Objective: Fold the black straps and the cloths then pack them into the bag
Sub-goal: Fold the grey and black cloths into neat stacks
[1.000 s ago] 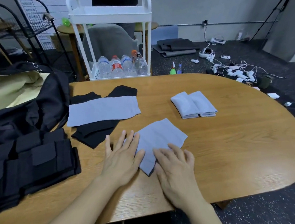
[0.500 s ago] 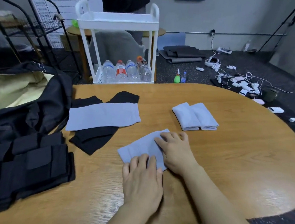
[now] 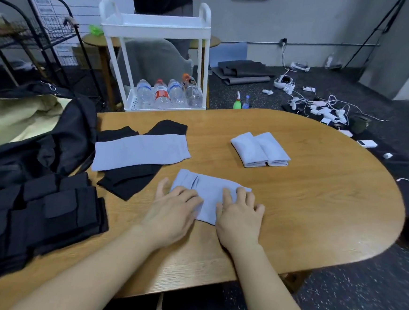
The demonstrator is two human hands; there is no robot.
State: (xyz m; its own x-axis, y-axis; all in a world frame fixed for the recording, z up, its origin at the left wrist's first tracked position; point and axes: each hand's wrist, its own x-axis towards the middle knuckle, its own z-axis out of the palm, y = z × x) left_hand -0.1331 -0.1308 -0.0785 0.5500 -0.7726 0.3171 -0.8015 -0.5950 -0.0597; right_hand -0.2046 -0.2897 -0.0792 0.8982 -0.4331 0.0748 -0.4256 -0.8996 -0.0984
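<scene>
Since half a second ago the left hand (image 3: 172,208) has come up beside the right hand (image 3: 239,215); both now press flat, fingers straight, on the small pale-blue folded cloth (image 3: 210,192) at the near edge of the oval wooden table (image 3: 317,200). Judgement: fold being flattened; the open black bag (image 3: 53,138) at left awaits it.

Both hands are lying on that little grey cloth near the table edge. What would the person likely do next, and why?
Probably fold it over once more. The left hand and right hand press flat on the half-folded light grey cloth, which is still wider and looser than the two finished grey folded cloths beyond.
</scene>
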